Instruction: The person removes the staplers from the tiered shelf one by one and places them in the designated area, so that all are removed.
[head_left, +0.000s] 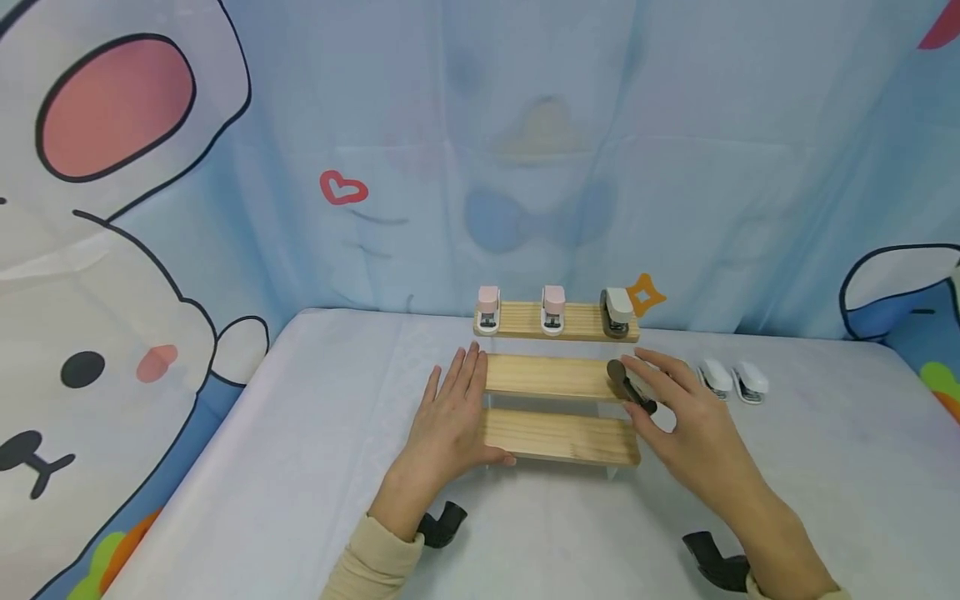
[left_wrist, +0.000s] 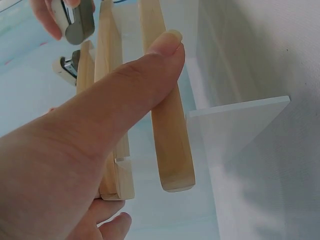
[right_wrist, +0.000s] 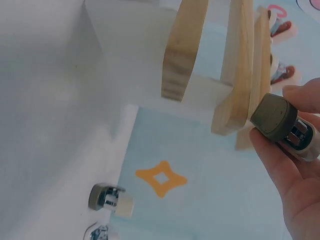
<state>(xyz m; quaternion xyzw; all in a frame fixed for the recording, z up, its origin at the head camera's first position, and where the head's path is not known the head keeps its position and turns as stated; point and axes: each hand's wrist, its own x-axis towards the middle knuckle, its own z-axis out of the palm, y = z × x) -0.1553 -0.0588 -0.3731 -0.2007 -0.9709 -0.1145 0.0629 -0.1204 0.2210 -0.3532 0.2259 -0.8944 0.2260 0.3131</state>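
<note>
A stepped wooden display rack (head_left: 555, 433) with clear side panels stands on the table. My left hand (head_left: 450, 417) lies along its left end with straight fingers; the thumb (left_wrist: 150, 75) rests over the front of the lowest board (left_wrist: 172, 145). In my right hand (head_left: 693, 429) I pinch a mini stapler (head_left: 630, 385), its dark grey base (right_wrist: 274, 117) toward me, at the right end of the middle board (head_left: 551, 375). On the top board (head_left: 517, 321) stand two pink mini staplers (head_left: 553, 310) and a white one with a dark grey base (head_left: 617, 312).
Two more mini staplers, one (head_left: 715, 377) beside the other (head_left: 750, 382), lie on the white tablecloth (head_left: 555, 542) right of the rack. Behind the table hangs a blue cartoon curtain (head_left: 420, 108).
</note>
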